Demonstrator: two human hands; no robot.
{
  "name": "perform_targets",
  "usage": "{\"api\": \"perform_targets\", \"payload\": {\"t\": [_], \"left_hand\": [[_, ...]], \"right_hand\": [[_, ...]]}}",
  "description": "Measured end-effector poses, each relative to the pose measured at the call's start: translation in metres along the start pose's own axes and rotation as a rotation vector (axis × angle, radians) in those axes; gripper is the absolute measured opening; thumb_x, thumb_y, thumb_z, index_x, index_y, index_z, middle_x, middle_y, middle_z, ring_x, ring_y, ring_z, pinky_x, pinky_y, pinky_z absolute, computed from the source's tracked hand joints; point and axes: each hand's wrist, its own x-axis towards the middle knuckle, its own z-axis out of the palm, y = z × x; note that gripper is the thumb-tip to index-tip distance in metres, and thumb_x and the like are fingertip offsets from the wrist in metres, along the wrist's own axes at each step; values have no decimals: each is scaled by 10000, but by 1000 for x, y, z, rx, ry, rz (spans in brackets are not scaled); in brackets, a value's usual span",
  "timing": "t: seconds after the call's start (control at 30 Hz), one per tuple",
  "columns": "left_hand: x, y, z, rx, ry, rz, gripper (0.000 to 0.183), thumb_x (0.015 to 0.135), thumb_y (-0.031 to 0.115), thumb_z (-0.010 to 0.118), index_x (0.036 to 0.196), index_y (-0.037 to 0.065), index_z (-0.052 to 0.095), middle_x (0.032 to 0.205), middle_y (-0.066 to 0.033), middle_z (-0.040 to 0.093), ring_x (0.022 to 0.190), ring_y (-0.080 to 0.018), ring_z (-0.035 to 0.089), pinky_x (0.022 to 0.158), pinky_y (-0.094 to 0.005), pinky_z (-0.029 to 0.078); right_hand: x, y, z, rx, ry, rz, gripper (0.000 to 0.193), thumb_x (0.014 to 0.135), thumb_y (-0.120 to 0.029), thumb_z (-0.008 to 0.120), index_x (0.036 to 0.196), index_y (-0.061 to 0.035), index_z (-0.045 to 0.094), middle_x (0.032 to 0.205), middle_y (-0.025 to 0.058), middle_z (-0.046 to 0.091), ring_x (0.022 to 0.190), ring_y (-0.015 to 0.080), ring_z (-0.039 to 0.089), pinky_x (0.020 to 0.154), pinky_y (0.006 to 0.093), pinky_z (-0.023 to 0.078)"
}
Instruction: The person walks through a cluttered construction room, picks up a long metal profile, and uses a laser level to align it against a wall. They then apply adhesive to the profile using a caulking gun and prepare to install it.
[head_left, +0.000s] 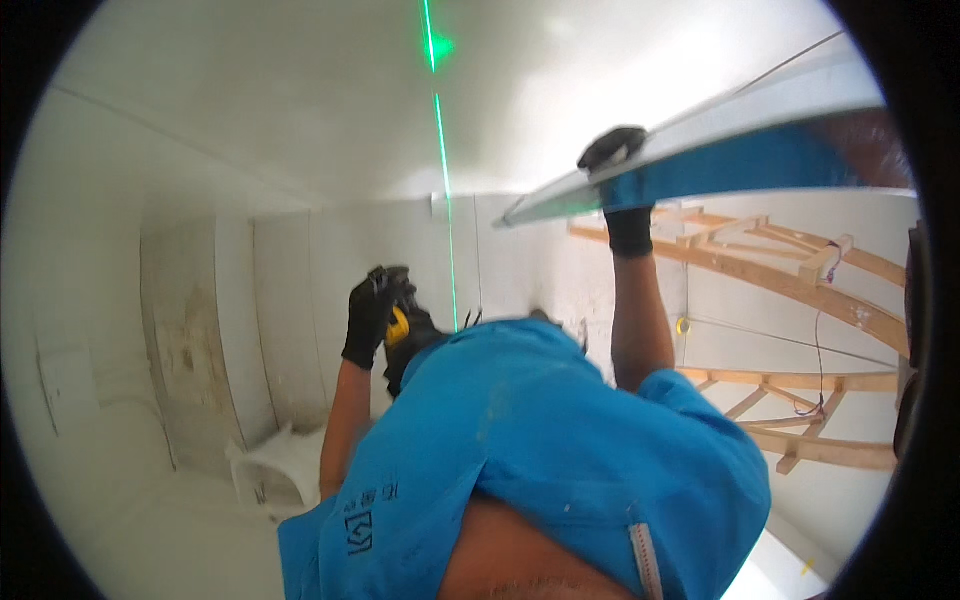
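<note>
My right hand, in a black glove, is raised and wrapped around a long, shiny metal profile. The profile runs from a narrow end near the middle of the view out to the upper right, and its face mirrors blue. Lower and to the left, my left hand, also gloved in black, is closed at a yellow-and-black tool beside my waist. Dark gear behind that tool hides its outline, so its exact kind does not show.
A green laser line crosses the pale surface and drops toward me. Curved wooden frames with dangling wires stand at the right. At the lower left is a white plastic stool. Grey-white wall panels bear stains.
</note>
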Motion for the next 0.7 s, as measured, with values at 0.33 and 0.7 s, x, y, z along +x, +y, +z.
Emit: {"api": "perform_targets", "payload": {"t": [0.33,0.7], "left_hand": [[100,50,9,115,-330,186,259,890,250,608,1013,23,624,759,-39,654,561,-117,616,500,-247,485],[284,181,49,319,-376,383,351,854,178,618,1179,53,569,904,-60,669,590,-133,592,530,-276,482]], "right_hand": [[-58,-150,-22,61,-149,-243,492,938,-575,419,814,-104,489,587,20,469,470,136,463,467,280,402],[-130,-155,26,-161,212,-354,526,933,-556,427,850,-49,537,505,19,445,399,126,415,435,292,370]]}}
